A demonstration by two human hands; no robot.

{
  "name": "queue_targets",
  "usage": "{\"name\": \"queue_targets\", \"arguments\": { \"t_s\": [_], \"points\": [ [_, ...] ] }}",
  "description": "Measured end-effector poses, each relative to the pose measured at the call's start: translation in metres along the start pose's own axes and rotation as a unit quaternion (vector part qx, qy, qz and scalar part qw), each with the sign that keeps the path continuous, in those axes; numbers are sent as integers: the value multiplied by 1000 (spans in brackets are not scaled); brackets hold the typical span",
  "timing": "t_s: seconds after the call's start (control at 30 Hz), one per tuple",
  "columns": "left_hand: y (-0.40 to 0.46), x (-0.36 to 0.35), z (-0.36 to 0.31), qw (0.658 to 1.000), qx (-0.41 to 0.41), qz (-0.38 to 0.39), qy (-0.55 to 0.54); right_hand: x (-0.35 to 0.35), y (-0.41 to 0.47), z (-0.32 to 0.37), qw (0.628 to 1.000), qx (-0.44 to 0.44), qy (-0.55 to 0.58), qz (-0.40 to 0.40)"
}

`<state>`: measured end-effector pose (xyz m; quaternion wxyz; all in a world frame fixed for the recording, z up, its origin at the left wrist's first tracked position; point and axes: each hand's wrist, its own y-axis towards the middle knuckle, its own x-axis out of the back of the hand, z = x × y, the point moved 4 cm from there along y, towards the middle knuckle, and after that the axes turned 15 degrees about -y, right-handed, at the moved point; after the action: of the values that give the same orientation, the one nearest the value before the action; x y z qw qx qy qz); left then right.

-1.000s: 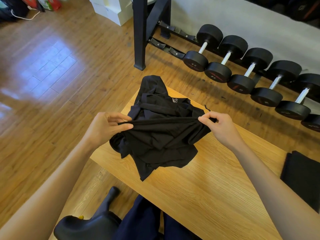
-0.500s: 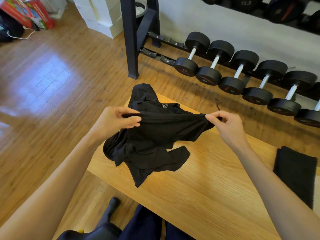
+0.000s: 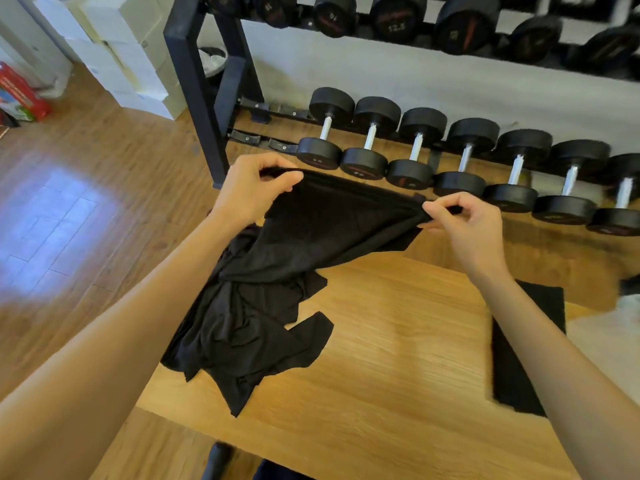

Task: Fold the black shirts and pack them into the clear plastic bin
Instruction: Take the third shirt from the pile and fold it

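A black shirt (image 3: 311,237) hangs stretched between my two hands above the wooden table (image 3: 398,375). My left hand (image 3: 252,188) pinches one end of its top edge and my right hand (image 3: 464,220) pinches the other. The lower part of the shirt trails onto a crumpled heap of black fabric (image 3: 242,337) at the table's left edge. A folded black shirt (image 3: 519,358) lies flat on the table to the right, partly hidden by my right forearm. A pale translucent object (image 3: 613,341) at the far right edge could be the bin; I cannot tell.
A row of black dumbbells (image 3: 415,150) sits on a low rack behind the table, with more on an upper shelf. A black rack post (image 3: 204,109) stands at the back left. White boxes (image 3: 124,53) are stacked by the wall. Wooden floor lies to the left.
Both hands have risen and moved apart, lifting the shirt's edge off the heap and pulling it taut. The camera has tilted up toward the dumbbell rack.
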<state>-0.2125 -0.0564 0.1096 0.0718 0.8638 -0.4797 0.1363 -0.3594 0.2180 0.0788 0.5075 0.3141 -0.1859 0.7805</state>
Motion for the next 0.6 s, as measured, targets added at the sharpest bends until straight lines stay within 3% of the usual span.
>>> {"name": "queue_targets", "arguments": {
  "t_s": [0.23,0.6],
  "points": [
    [44,-42,-34,998,-62,5,33,36,17,-30,998,-34,-27,-39],
    [89,-51,-49,994,-101,-44,19,93,58,-64,976,-52,-145,-155]
  ]
}}
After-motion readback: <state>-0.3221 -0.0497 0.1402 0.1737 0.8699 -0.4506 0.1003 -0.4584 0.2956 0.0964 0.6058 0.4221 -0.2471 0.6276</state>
